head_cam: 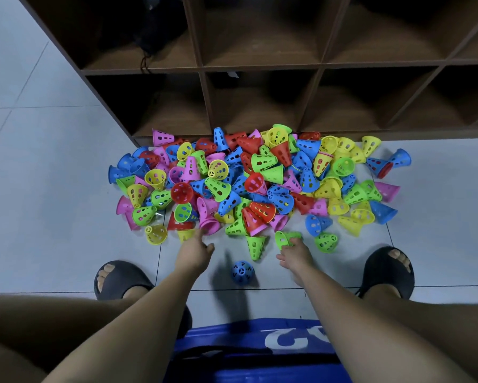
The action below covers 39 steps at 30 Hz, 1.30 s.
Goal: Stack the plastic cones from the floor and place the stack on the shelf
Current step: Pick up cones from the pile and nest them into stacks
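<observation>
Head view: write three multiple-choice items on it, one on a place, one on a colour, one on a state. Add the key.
1. Where is the lone blue cone?
A. in a shelf compartment
B. on the floor, between the left hand and the right hand
C. on a chair

2. What colour is the cone that the right hand grips?
A. green
B. red
C. yellow

3. How do the cones in front of the wooden shelf lie?
A. in one tall stack
B. packed in a box
C. loose, in a jumbled heap

Key:
1 B: it stands apart on the tiles between the two hands.
2 A: the fingers curl round a green cone.
3 C: the cones lie tipped every way.
</observation>
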### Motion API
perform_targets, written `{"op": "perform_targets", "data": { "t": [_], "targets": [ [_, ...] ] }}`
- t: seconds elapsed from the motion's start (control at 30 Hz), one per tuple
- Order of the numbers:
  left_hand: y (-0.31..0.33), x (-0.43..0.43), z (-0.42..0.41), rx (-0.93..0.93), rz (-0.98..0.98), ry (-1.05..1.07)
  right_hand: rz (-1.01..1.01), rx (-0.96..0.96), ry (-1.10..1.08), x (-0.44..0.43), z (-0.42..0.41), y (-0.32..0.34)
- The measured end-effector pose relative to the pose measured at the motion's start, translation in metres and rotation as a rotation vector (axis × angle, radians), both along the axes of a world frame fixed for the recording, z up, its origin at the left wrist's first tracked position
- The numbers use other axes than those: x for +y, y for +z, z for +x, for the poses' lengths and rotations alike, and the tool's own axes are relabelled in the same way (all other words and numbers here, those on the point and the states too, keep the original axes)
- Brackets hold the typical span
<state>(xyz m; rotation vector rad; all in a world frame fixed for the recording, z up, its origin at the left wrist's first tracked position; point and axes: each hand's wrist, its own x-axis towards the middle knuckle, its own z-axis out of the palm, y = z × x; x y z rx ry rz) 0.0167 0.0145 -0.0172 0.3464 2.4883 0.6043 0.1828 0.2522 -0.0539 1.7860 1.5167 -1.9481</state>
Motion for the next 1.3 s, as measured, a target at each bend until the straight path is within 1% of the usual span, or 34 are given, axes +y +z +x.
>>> {"op": "perform_targets", "data": {
  "t": [0.1,0.17,0.23,0.33,0.43,0.5,0.6,0.67,0.8,0.87,0.97,1.1,1.2,1.3],
  "targets": [
    [-0.007,-0.008,-0.02,0.049,-0.031,0.051,0.008,-0.003,-0.016,0.006,0.005,-0.01],
    [-0.009,-0.011,-0.03,0.069,-0.041,0.075,0.127,-0.06,0.066,0.008,0.009,-0.013],
    [-0.008,-0.015,-0.035,0.073,-0.072,0.073,0.193,-0.123,0.116,0.011,0.014,-0.019],
    [-0.005,-0.018,-0.036,0.077,-0.135,0.028,0.24,-0.104,0.106,0.017,0.021,-0.035],
    [-0.011,-0.021,-0.035,0.032,-0.176,0.023,0.288,-0.108,0.066,0.013,0.019,-0.014],
    [-0.015,-0.024,-0.034,-0.001,-0.245,0.021,0.347,-0.135,0.074,0.011,0.019,-0.003],
    [-0.018,-0.032,-0.028,-0.013,-0.359,-0.062,0.429,-0.173,0.109,0.008,0.02,0.01],
    [-0.026,-0.039,-0.024,-0.01,-0.404,-0.101,0.443,-0.168,0.128,0.004,0.022,0.016],
    [-0.026,-0.042,-0.018,-0.006,-0.435,-0.103,0.36,-0.086,0.094,-0.004,0.022,0.025],
    [-0.018,-0.04,-0.015,0.002,-0.392,-0.079,0.284,-0.048,0.108,-0.008,0.021,0.026],
    [-0.011,-0.034,-0.015,0.006,-0.265,-0.032,0.187,0.013,0.134,-0.017,0.018,0.029],
    [0.001,-0.025,-0.011,-0.053,-0.107,0.103,0.091,0.053,0.223,-0.033,0.014,0.037],
    [0.008,-0.019,-0.002,-0.094,-0.008,0.156,0.061,0.062,0.301,-0.047,0.014,0.036],
    [0.01,-0.018,0.008,-0.145,0.073,0.264,0.093,0.041,0.335,-0.058,0.014,0.03]
  ]
}}
